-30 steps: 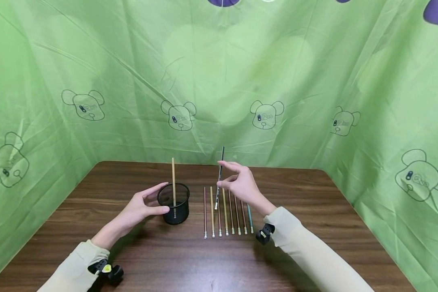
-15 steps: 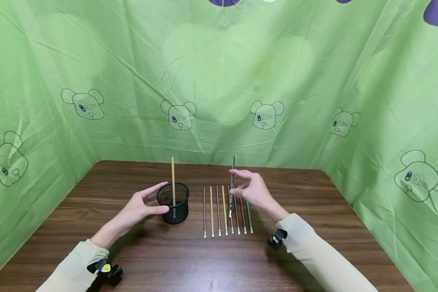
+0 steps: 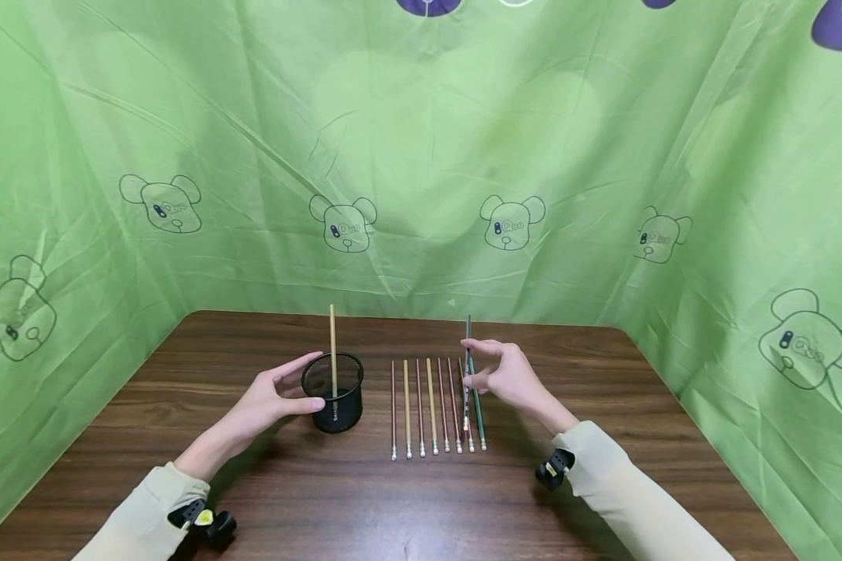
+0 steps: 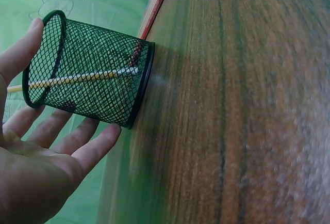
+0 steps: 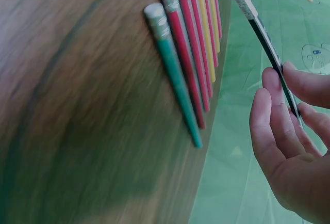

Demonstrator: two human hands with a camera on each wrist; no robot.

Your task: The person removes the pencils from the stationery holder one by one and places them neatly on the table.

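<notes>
My left hand [image 3: 260, 401] holds a black mesh pencil cup [image 3: 342, 413], thumb and fingers spread around its near-left side. One yellow pencil [image 3: 333, 335] stands in the cup, its eraser end down near the bottom in the left wrist view. My right hand [image 3: 511, 380] pinches a black pencil [image 5: 265, 41] between thumb and fingertips, eraser end downward in the head view. The black pencil is over the right end of a row of pencils on the table. At that end lies a green pencil [image 5: 178, 87], beside a red pencil [image 5: 185, 61].
Several red and yellow pencils lie side by side right of the cup, eraser ends toward me; one is a yellow pencil [image 3: 408, 409]. The brown wooden table [image 3: 365, 506] ends at a green cloth backdrop [image 3: 421, 156] with bear drawings.
My right hand has moved right and slightly nearer with the black pencil, from over the row's left part to its right end. The left hand and cup have stayed put.
</notes>
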